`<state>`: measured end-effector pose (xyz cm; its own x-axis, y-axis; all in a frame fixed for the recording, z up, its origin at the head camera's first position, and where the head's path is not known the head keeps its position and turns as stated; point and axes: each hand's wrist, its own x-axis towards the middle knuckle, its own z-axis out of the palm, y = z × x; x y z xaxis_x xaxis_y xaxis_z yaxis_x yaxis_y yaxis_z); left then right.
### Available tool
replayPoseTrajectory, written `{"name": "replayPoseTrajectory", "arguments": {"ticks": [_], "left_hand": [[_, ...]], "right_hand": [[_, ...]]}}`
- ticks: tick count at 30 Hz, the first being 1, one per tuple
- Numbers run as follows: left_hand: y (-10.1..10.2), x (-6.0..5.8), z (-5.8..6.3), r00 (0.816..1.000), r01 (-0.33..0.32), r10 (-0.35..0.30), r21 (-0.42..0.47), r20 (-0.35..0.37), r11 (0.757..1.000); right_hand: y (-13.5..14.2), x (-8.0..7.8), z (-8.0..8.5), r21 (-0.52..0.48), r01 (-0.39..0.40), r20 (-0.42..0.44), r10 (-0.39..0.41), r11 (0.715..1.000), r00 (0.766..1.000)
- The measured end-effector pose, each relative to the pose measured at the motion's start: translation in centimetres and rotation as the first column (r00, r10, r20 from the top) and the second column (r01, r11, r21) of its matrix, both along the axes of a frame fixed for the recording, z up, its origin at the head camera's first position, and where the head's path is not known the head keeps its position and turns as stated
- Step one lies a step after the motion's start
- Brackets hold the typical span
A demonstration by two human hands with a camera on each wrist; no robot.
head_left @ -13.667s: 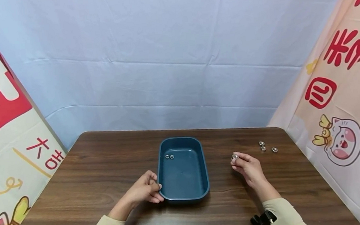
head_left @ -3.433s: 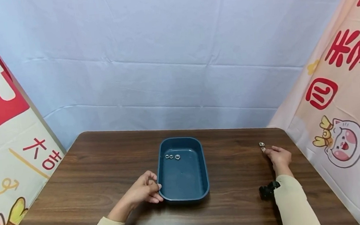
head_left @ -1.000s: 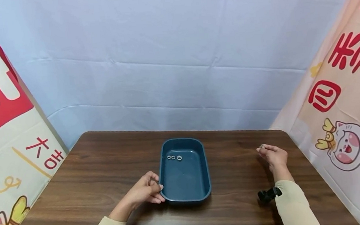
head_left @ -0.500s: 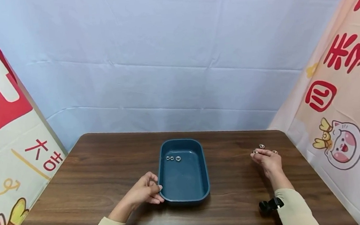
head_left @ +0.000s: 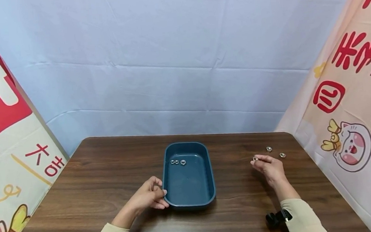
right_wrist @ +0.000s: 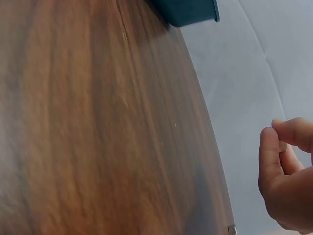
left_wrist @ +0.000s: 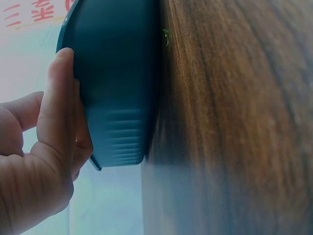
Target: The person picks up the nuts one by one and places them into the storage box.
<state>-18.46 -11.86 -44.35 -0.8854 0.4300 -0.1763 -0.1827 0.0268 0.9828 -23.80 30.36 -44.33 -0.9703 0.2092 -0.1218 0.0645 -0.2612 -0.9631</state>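
Right now my two hands are well apart, with the blue plastic tray between them on the wood-grain table. My left hand holds the tray by its rim at the near left part, with the thumb at the edge and the other fingers along the outside of the wall.

Off to the right of the tray, my right hand pinches a metal hex nut between thumb and fingertips. From the right wrist that nut is mostly hidden behind the fingers. It is at the tip of my grip, on the side of the hand facing the tray, and well apart from my left hand.

Two loose nuts lie on the table near my right hand: one beyond the knuckles, the other farther to the right. Inside the tray, three nuts sit in a short row on the floor, in the far half and toward the left wall, beyond my left hand. The two on the left are close together; the right one looks bigger and sits a little apart. A pale cloth hangs behind the table.
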Motion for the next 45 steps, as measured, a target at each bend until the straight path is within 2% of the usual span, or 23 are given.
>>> {"name": "replayPoseTrajectory", "arguments": {"ticks": [5, 11, 17, 26, 31, 37, 45], "left_hand": [[0.0, 0.0, 0.0, 1.0, -0.005, 0.005, -0.002, 0.007, 1.0], [0.1, -0.1, 0.0, 1.0, -0.005, 0.005, 0.001, 0.006, 1.0], [0.0, 0.0, -0.2, 1.0, -0.012, 0.012, -0.002, 0.01, 1.0], [0.0, -0.1, -0.2, 1.0, -0.014, 0.014, 0.001, 0.002, 1.0], [0.0, 0.0, -0.2, 1.0, -0.013, 0.013, 0.004, 0.007, 1.0], [0.2, 0.2, -0.1, 1.0, -0.015, 0.015, 0.007, 0.006, 1.0], [0.0, 0.3, 0.1, 1.0, -0.013, 0.013, 0.006, 0.003, 1.0]], "right_hand": [[-0.8, 0.4, 0.1, 0.022, -0.029, -0.015, 0.029, 0.999, 0.999], [-1.7, 0.6, 0.0, 0.118, -0.037, 0.003, 0.037, 0.992, 0.999], [-2.8, 0.7, -0.1, 0.198, -0.089, 0.031, 0.085, 0.976, 0.996], [-4.7, 0.5, 0.6, 0.263, -0.167, 0.039, 0.163, 0.95, 0.986], [-5.1, 0.4, 1.0, 0.305, -0.246, 0.055, 0.241, 0.92, 0.969], [-5.9, 0.0, 1.7, 0.314, -0.363, 0.051, 0.366, 0.877, 0.929], [-7.7, -1.1, 2.7, 0.336, -0.417, 0.037, 0.43, 0.845, 0.902]]}}
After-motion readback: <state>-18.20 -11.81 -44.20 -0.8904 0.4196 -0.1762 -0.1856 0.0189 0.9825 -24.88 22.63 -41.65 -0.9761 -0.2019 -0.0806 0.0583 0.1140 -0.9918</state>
